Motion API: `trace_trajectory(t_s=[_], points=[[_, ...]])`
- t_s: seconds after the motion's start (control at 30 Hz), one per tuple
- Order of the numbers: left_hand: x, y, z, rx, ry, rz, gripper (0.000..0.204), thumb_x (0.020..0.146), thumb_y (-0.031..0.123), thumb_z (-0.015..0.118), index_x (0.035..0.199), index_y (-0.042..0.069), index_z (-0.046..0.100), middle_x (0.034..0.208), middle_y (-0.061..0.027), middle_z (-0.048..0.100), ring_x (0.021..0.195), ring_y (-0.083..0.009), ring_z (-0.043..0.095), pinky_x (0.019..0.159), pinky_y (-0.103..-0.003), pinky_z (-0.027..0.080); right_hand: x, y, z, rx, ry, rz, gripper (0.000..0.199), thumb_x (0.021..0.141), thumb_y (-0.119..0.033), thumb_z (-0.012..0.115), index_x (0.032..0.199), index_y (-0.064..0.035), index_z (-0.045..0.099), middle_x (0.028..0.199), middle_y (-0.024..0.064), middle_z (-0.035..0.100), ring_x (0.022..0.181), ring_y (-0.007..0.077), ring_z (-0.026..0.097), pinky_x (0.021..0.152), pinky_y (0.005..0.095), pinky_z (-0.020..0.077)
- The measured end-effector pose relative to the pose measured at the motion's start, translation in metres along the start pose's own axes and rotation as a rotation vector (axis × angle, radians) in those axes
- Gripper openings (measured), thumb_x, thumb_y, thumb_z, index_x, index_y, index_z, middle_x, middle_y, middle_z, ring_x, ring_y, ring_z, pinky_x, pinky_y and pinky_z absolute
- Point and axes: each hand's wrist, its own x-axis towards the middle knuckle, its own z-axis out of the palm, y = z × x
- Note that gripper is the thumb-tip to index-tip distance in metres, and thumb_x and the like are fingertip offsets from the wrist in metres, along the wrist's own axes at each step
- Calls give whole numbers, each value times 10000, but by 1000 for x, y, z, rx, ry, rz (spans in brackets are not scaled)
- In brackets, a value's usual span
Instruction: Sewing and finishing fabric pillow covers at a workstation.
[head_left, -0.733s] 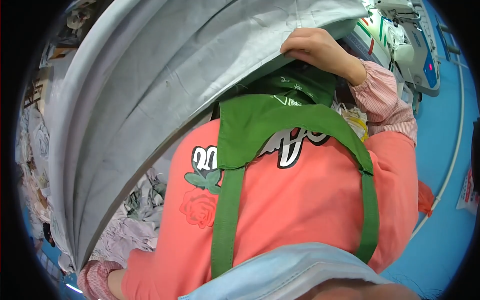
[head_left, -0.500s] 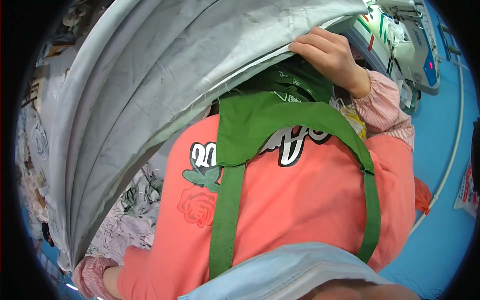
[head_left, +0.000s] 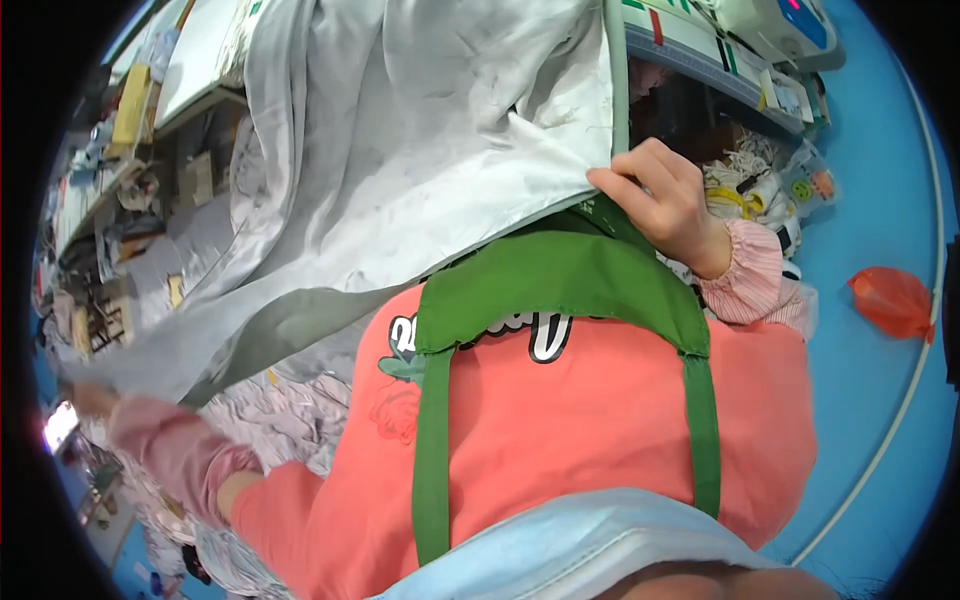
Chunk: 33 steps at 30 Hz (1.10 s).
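A large sheet of light grey cloth [head_left: 440, 200] spreads from the top of the view across my front and out to the left. My right hand [head_left: 670, 200] pinches its near right corner between thumb and fingers, in front of my green apron [head_left: 560, 275]. Far out on the left, my left hand [head_left: 92, 400] is at the other end of the cloth's near edge, which stretches out to it. Motion smears that hand, so its separate fingers do not show. Between the hands the edge sags and folds, showing a darker underside.
A work table [head_left: 700, 75] with a machine [head_left: 780, 30] stands at the far right. Heaped pale cloth [head_left: 300, 410] lies at my left. On the blue floor are a red plastic bag [head_left: 890, 300] and a pale hose or cable [head_left: 900, 410]. Cluttered shelves [head_left: 130, 170] line the far left.
My left hand has swung outward and farther away, pulling the cloth's edge out to the left. My right hand has come down slightly nearer, still pinching the cloth. The raised cloth has dropped lower.
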Motion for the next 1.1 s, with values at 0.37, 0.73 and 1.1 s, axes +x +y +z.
trace_trajectory(t_s=[0.37, 0.73, 1.1], points=[[-16, 255, 263, -435, -242, 952, 138, 865, 72, 635, 996, 34, 655, 1143, -132, 668, 967, -309, 660, 776, -384, 517, -31, -12, 16, 99, 125, 384, 241, 645, 42, 697, 879, -14, 694, 833, 89, 641, 748, 269, 603, 647, 360, 495], [117, 206, 304, -241, -298, 651, 261, 879, 87, 609, 1122, 4, 655, 1039, -219, 679, 963, -390, 644, 849, -391, 494, -100, 18, 111, 689, 94, 844, 129, 704, 56, 680, 820, 0, 689, 731, 103, 663, 677, 239, 625, 607, 327, 492], [199, 206, 354, -52, -256, 683, 341, 874, 109, 561, 1197, 15, 612, 1043, -303, 643, 985, -460, 614, 837, -463, 490, -98, 67, 130, 865, 59, 868, 111, 705, 17, 698, 811, -10, 679, 738, 103, 666, 682, 254, 626, 647, 344, 496]])
